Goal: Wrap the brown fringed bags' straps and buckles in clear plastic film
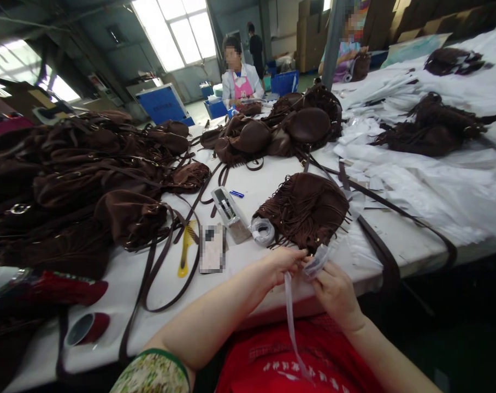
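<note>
A dark brown fringed bag (pixel 309 207) lies on the table just beyond my two hands. My left hand (pixel 284 266) is closed in a pinch at the bag's near edge, beside a small metal fitting. From under it a translucent plastic strip (pixel 289 311) hangs down over my red apron. My right hand (pixel 333 286) is closed on crumpled clear plastic film (pixel 317 261), close to my left fingertips. Whether film and strip are one piece I cannot tell. Left of the bag sits a roll of whitish tape (pixel 263 231).
Brown bags (pixel 80 164) pile up on the left, with more bags (pixel 272 128) beyond. Nearby are a yellow comb (pixel 186 251), phone (pixel 212 249), grey dispenser-like box (pixel 231 215), blue pen (pixel 237 194), and red cup (pixel 90 328). White wrapping (pixel 432 196) covers the right; people work behind.
</note>
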The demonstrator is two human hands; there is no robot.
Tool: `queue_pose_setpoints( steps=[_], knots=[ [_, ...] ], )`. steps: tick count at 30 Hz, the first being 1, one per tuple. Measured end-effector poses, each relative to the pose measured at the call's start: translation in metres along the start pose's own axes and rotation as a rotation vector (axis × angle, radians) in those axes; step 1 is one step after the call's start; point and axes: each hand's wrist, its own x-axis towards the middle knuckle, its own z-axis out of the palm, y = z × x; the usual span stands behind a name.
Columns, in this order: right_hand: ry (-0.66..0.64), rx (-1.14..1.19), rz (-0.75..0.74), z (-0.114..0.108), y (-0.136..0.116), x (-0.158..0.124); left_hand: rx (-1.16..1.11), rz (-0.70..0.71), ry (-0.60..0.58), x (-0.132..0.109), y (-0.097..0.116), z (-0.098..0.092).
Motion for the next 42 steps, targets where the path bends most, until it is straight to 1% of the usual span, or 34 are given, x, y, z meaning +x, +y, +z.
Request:
queue_pose_setpoints(
  steps=[3, 6, 8, 10, 11, 13, 16, 18, 20, 22, 23, 26, 28, 30, 32, 35, 37, 39, 42],
  knots=[
    [0.025, 0.187, 0.147, -0.011, -0.007, -0.003, 0.056, 0.095, 0.033, 0.003, -0.008, -0.002],
    [0.085, 0.399, 0.390, -0.016, -0.010, -0.006, 0.285, 0.327, 0.057, 0.008, -0.019, -0.006],
    [0.076, 0.540, 0.586, -0.016, -0.009, -0.007, 0.446, 0.468, 0.002, 0.011, -0.027, -0.009],
    [0.034, 0.684, 0.726, -0.013, -0.006, -0.006, 0.557, 0.548, -0.075, 0.012, -0.034, -0.012],
    [0.026, 0.746, 0.759, -0.012, -0.005, -0.005, 0.589, 0.576, -0.103, 0.012, -0.036, -0.014],
    [0.047, 0.825, 0.762, -0.009, -0.003, -0.003, 0.641, 0.629, -0.143, 0.009, -0.038, -0.017],
    [0.072, 0.887, 0.787, -0.008, -0.002, 0.000, 0.752, 0.703, -0.146, 0.002, -0.038, -0.023],
    [0.033, 0.945, 0.852, -0.008, -0.002, 0.002, 0.839, 0.728, -0.129, -0.004, -0.037, -0.028],
    [-0.056, 1.016, 0.929, -0.007, -0.003, 0.002, 0.907, 0.753, -0.114, -0.008, -0.035, -0.032],
    [-0.137, 1.082, 0.995, -0.006, -0.004, 0.002, 0.961, 0.780, -0.130, -0.012, -0.033, -0.035],
    [-0.151, 1.107, 1.020, -0.006, -0.004, 0.002, 0.981, 0.794, -0.150, -0.014, -0.032, -0.036],
    [-0.100, 1.170, 1.065, -0.006, -0.005, 0.005, 1.034, 0.820, -0.212, -0.017, -0.030, -0.038],
    [-0.091, 1.216, 1.065, -0.007, -0.006, 0.008, 1.045, 0.823, -0.215, -0.019, -0.030, -0.038],
    [-0.102, 1.237, 1.042, -0.006, -0.009, 0.012, 1.001, 0.807, -0.182, -0.018, -0.033, -0.035],
    [-0.076, 1.206, 1.024, -0.003, -0.013, 0.015, 0.900, 0.756, -0.141, -0.014, -0.038, -0.029],
    [-0.008, 1.148, 1.021, 0.007, -0.018, 0.017, 0.775, 0.649, -0.036, -0.005, -0.045, -0.020],
    [0.007, 1.138, 1.018, 0.012, -0.018, 0.019, 0.752, 0.621, 0.044, 0.002, -0.047, -0.015],
    [-0.006, 1.104, 1.027, 0.014, -0.016, 0.021, 0.749, 0.620, 0.064, 0.006, -0.046, -0.013],
    [-0.081, 0.977, 1.015, 0.011, -0.013, 0.027, 0.789, 0.615, 0.034, 0.007, -0.041, -0.016]
  ],
)
